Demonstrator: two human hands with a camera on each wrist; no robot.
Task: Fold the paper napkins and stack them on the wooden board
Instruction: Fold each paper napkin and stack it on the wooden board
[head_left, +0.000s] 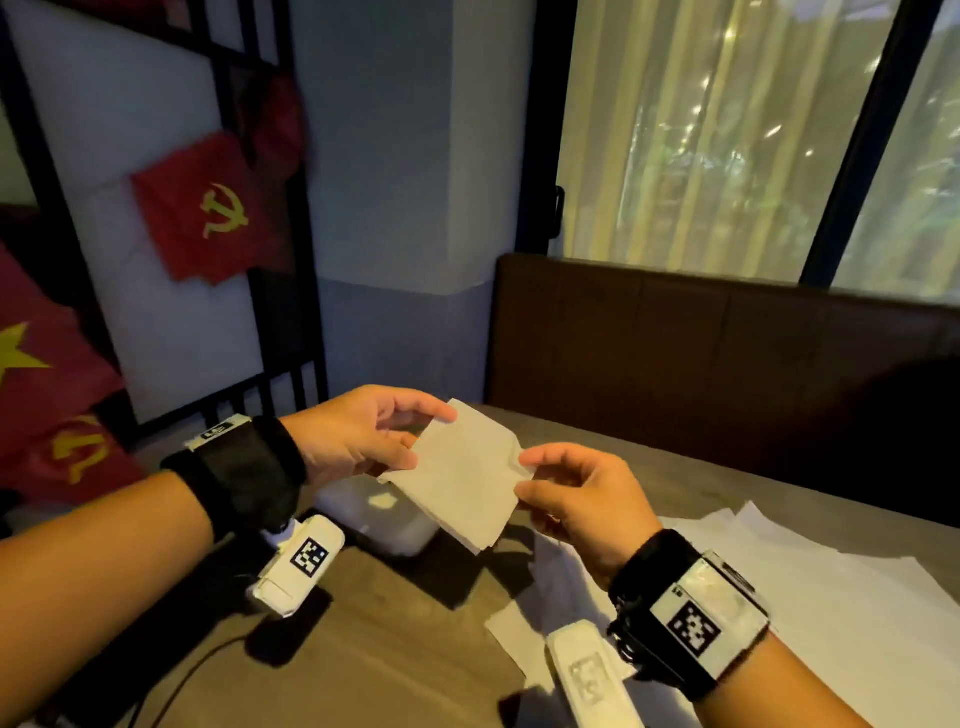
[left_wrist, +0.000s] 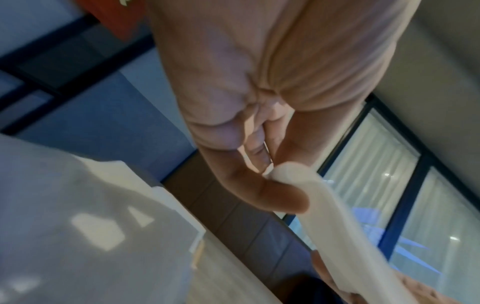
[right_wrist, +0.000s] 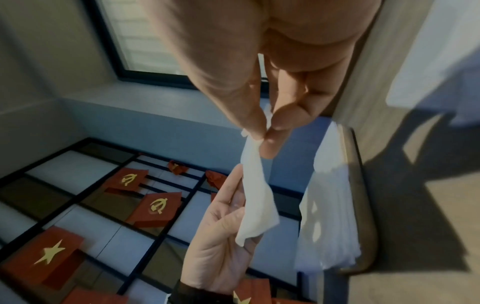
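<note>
A white paper napkin (head_left: 462, 478) hangs in the air above the table, with layered edges showing at its lower corner. My left hand (head_left: 428, 436) pinches its upper left edge between thumb and fingers. At the napkin's right corner, my right hand (head_left: 525, 474) pinches it with thumb and forefinger. The left wrist view shows the thumb (left_wrist: 280, 197) pressed on the napkin (left_wrist: 324, 205). In the right wrist view the pinch (right_wrist: 262, 135) holds the napkin (right_wrist: 257, 201), which drapes down to my left hand (right_wrist: 221, 236). A stack of white napkins (head_left: 384, 514) (right_wrist: 327, 205) lies below on a brownish board (right_wrist: 361, 205).
Loose white sheets (head_left: 805, 571) cover the right part of the wooden table (head_left: 389, 649). A black cable (head_left: 171, 686) runs along the near left. A brown bench back (head_left: 727, 353) stands behind the table, and red flags (head_left: 202, 208) hang at the left.
</note>
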